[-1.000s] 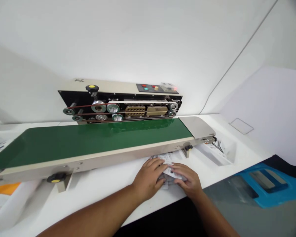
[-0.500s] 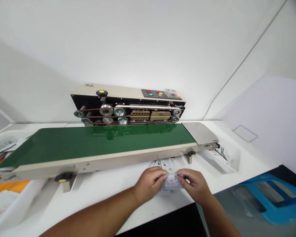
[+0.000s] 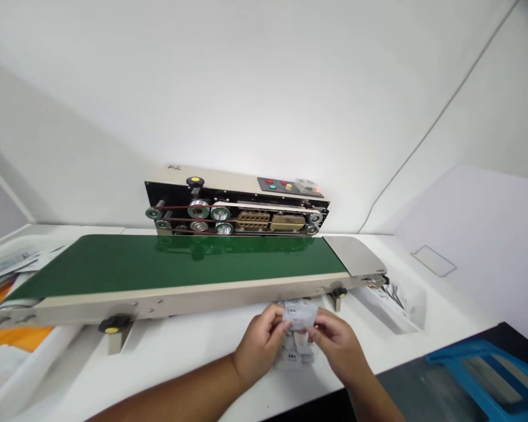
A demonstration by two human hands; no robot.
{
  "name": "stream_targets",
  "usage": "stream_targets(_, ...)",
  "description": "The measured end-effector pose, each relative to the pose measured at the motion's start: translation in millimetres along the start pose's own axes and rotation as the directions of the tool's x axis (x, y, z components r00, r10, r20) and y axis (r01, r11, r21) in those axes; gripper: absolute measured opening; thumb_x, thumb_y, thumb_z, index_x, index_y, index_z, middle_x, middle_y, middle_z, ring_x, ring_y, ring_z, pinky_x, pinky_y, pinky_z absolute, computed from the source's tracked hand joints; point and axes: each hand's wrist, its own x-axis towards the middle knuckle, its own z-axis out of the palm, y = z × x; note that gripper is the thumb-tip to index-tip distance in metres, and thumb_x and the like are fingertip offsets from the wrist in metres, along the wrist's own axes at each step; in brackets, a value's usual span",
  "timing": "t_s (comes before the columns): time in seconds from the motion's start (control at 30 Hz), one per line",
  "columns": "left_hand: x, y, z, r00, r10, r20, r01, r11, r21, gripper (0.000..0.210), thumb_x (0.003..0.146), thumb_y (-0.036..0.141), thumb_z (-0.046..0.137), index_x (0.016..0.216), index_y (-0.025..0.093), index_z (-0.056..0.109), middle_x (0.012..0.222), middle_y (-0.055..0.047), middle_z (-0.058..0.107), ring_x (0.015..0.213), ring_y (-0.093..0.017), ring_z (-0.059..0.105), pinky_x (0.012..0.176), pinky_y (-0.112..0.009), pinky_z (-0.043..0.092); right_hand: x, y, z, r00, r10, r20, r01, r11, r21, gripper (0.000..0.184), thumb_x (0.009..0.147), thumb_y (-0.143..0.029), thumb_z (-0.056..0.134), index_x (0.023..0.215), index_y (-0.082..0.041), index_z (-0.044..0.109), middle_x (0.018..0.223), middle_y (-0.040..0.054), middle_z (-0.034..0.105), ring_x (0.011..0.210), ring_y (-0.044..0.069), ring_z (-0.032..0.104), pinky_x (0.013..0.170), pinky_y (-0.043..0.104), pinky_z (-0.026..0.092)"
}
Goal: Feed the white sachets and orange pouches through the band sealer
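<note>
Between my two hands is a small pale printed packet, pinched at its left and right sides. My left hand grips the left edge with thumb and fingers. On the opposite edge, my right hand closes in the same way. Below the held packet, more small printed packets lie in a loose pile on the white table. Just beyond my hands runs the front rail of a band sealer, with a green conveyor belt. The small print on the packets is too blurred to read.
The sealer's head, with pulleys, belts and a red-lit control panel, stands against the wall. A white bin of packets is at right. Another white bin at left holds orange and white items. A blue plastic frame is at lower right.
The packet in my hands has been raised and tilted, so its face shows more fully and more of the pile beneath is visible. The camera view has shifted slightly.
</note>
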Motion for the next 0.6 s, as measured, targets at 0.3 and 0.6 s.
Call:
stream_targets(0.3,3,9,-4.7,0.997,0.047,0.064,-0.056,0.988,0.146,0.017,0.094,0.032,0.06,0.103,0.018,0.062,0.083,-0.001,0.061,0.07,-0.015,0.053,0.064,-0.025,0.041,122,-10,-108,0.802,0.257,-0.54,-0.099,0.947,0.305,0.035,0.072,-0.034,0.082,0.1,-0.016,0.07,0.06,-0.0017,0.066,0.044,0.009,0.055,0.039,0.018,0.042)
stream_targets(0.6,2,12,-2.8,0.97,0.169,0.174,-0.208,0.949,0.239,0.012,0.091,0.029,0.06,0.098,0.019,0.062,0.089,-0.003,0.066,0.076,-0.017,0.06,0.069,-0.027,0.045,175,-5,-118,0.87,0.431,-0.239,-0.331,0.87,0.364,0.025,0.071,-0.01,0.072,0.095,-0.007,0.074,0.064,0.0042,0.066,0.045,0.007,0.054,0.035,0.013,0.037)
